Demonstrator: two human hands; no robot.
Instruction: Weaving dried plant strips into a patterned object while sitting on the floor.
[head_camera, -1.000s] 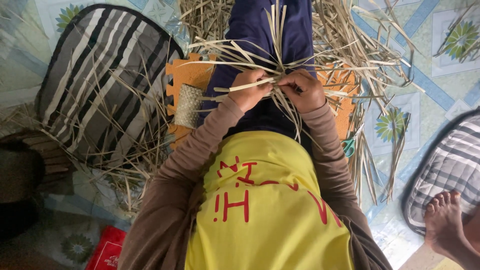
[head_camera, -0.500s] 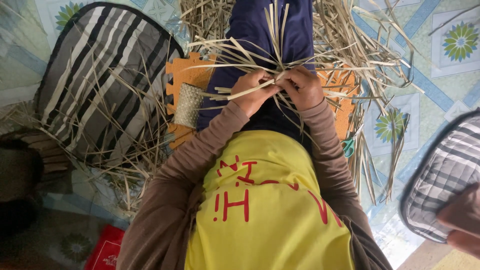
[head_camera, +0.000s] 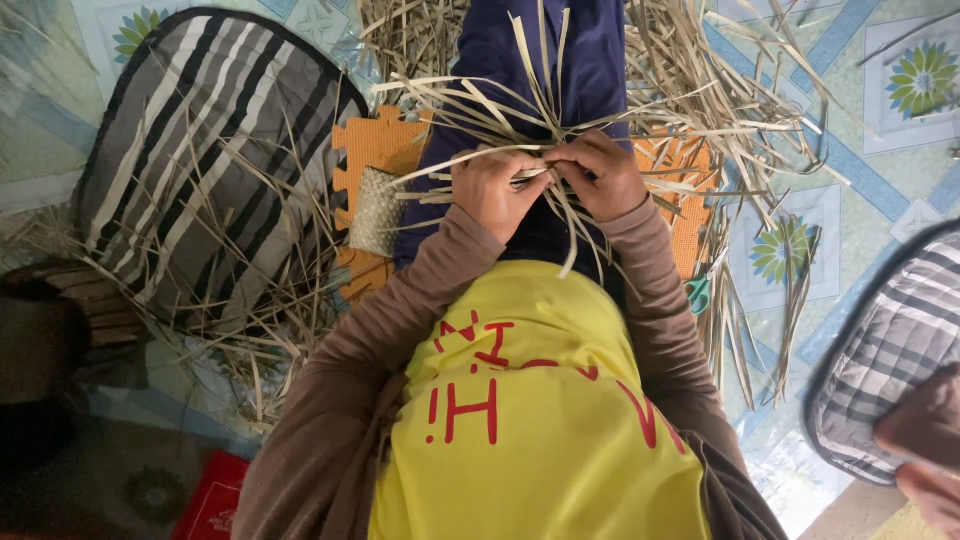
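the left hand (head_camera: 492, 190) and the right hand (head_camera: 603, 172) meet over the lap, knuckles almost touching, both working at a half-woven bundle of pale dry leaf strips (head_camera: 545, 120) that lies on the dark blue trousers (head_camera: 520, 50). the left hand's fingers are curled together and pinched on a flat strip that runs off to the person's left; the right hand's fingers are bent in and clamped on the knot of strips at the centre, though exactly which strip they grip is hard to make out. loose ends fan out from between the hands, some upward along the legs, some hanging down toward the yellow shirt with red letters (head_camera: 530, 400). just beside the left wrist a small woven cylinder of the same pale fibre (head_camera: 377, 212) rests on an orange foam puzzle mat (head_camera: 372, 145). a grey and white striped cushion (head_camera: 200, 150) lies well off to the left with stray strips across it. a pile of loose pale strips (head_camera: 720, 90) spreads on the right side over the patterned vinyl floor (head_camera: 900, 130). a checked grey cushion (head_camera: 890, 340) sits at the lower right edge.
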